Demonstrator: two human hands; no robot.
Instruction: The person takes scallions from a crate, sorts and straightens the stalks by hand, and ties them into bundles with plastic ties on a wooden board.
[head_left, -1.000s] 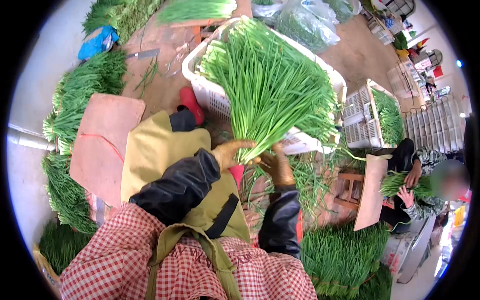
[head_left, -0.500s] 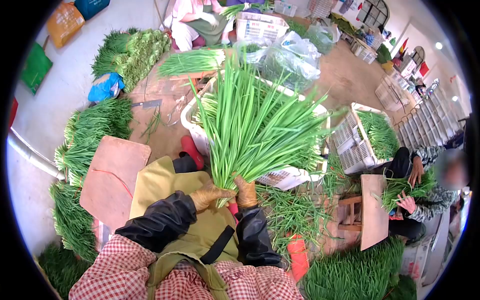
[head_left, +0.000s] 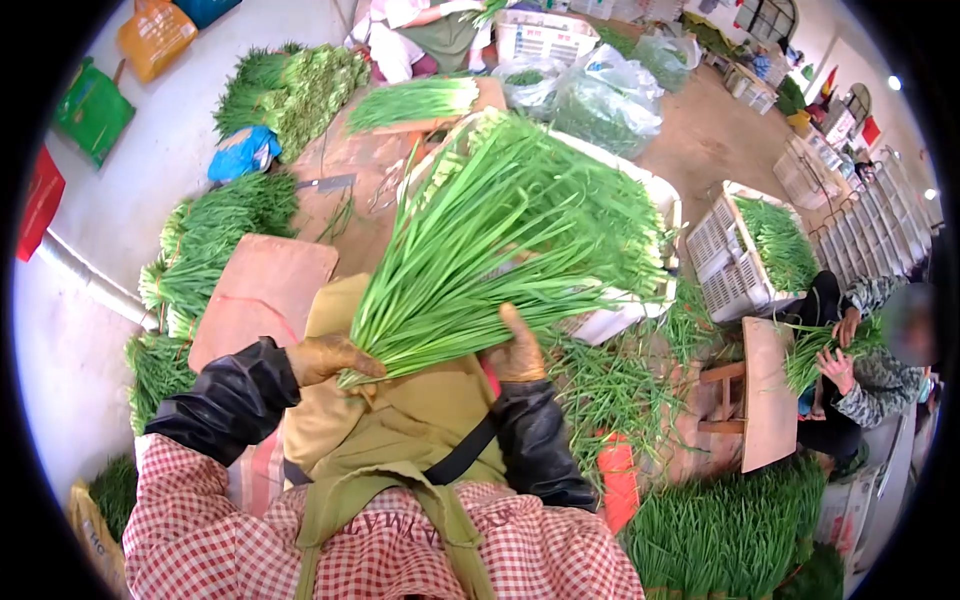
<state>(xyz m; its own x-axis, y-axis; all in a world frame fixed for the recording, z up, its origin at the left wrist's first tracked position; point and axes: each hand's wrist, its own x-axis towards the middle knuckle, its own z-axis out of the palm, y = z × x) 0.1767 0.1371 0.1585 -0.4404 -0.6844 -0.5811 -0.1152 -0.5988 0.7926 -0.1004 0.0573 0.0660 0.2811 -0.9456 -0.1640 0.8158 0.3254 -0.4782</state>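
Left hand (head_left: 335,358): clenched round the gathered stem end of the leaf bunch
Right hand (head_left: 518,347): open, thumb up and apart from fingers – at lower edge of the leaves; fingers partly hidden
Leaf bunch (head_left: 455,265): held above the lap, long green leaves fanning up and to the right, in front of the large basket
Large basket (head_left: 600,325): white, holds more green stalks, pale ends along both sides; near side partly covered by the bunch
Apron (head_left: 400,425): olive, under the hands
Pink board (head_left: 262,285): left of the lap, red cord on it
Left bundles (head_left: 232,215): green, beyond and beside the pink board
Knife (head_left: 328,183): flat, near the blue bag (head_left: 243,153)
Far board (head_left: 490,95): more cut stalks lying on it
Clear bags (head_left: 605,108): greens inside, beyond the large basket
Side basket (head_left: 722,258): white, greens inside, right of the large one
Loose leaves (head_left: 610,395): scattered on floor, right of the right hand
Red object (head_left: 618,482): by the lower-right bundles (head_left: 725,525) – cannot tell what it is
Co-worker (head_left: 878,385): at right, both hands on greens, beside an upright-looking board (head_left: 768,395)
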